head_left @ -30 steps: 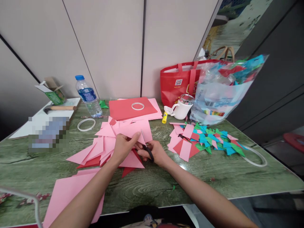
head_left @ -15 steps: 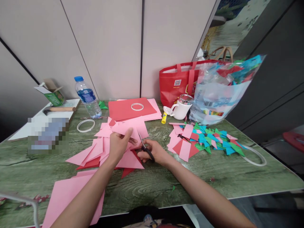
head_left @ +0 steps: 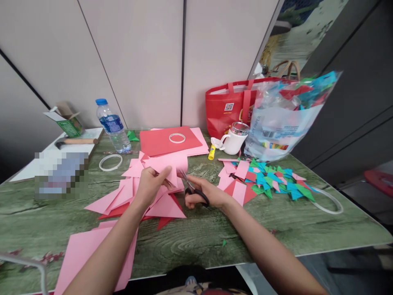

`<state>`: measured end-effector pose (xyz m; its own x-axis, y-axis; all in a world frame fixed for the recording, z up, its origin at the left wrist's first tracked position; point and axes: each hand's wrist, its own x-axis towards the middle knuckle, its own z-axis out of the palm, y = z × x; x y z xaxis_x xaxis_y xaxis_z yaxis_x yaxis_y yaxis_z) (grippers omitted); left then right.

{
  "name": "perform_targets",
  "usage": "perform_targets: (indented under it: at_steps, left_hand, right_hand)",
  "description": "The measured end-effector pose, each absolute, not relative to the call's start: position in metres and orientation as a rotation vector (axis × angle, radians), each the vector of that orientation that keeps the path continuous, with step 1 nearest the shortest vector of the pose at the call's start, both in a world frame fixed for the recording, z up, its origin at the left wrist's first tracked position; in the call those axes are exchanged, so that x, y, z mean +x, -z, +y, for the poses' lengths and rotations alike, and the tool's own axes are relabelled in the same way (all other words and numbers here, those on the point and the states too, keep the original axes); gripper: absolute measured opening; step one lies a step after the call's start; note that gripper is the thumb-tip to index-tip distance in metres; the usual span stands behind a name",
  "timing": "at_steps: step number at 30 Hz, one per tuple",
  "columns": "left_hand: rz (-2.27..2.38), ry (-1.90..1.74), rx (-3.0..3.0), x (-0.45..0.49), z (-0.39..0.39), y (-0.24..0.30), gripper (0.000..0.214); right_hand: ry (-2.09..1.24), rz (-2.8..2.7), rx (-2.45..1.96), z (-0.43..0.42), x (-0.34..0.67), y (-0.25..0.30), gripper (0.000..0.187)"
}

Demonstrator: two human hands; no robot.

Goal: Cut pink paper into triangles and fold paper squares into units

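Note:
My left hand [head_left: 152, 181] is closed on a sheet of pink paper [head_left: 166, 164], thumb on top, and the sheet's right side curls up. In my right hand [head_left: 205, 190] is a pair of scissors [head_left: 196, 192] with black handles. Their blades point up and left, close to the right edge of the sheet. Beneath my left hand lies a loose pile of pink paper pieces [head_left: 118, 196], some of them triangles, with red paper [head_left: 167, 222] showing under them. A stack of larger pink sheets [head_left: 82, 256] lies at the front left, partly behind my left forearm.
At the back are red sheets [head_left: 156, 141] with a tape roll [head_left: 177, 138] on top, a water bottle [head_left: 113, 125], a glue stick [head_left: 211, 152] and a white mug [head_left: 235, 139]. A red bag [head_left: 217, 112] and a plastic bag [head_left: 273, 127] stand behind coloured paper scraps [head_left: 276, 180]. A hammer [head_left: 80, 141] lies left.
My right hand has drawn back to the right with the scissors, away from the middle of the sheet. The pink sheet's right side has curled up. My left hand has barely moved.

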<state>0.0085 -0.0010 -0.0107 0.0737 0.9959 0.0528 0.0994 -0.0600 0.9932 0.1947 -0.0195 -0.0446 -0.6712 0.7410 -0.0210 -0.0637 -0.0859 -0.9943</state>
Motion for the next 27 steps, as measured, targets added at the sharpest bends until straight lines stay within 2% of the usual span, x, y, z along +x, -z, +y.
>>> perform_targets:
  at_steps: [5,10,15,27]
  left_hand:
    - [1.128,-1.126,1.238,0.014,-0.003,0.013,0.024]
    - [1.145,-1.074,1.293,0.023,-0.011,0.014,0.027]
    - [1.199,-1.041,1.341,0.029,-0.017,0.012,0.039]
    - [1.262,-1.050,1.463,0.030,-0.020,0.018,0.049]
  right_hand:
    - [-1.792,-1.620,-0.744,-0.020,0.189,0.048,0.071]
    - [-1.735,-1.486,-0.746,-0.024,0.180,0.045,0.055]
    - [-1.592,-1.484,-0.703,-0.027,0.172,0.040,0.034]
    - [-1.552,-1.478,-0.811,-0.029,0.170,0.044,0.039]
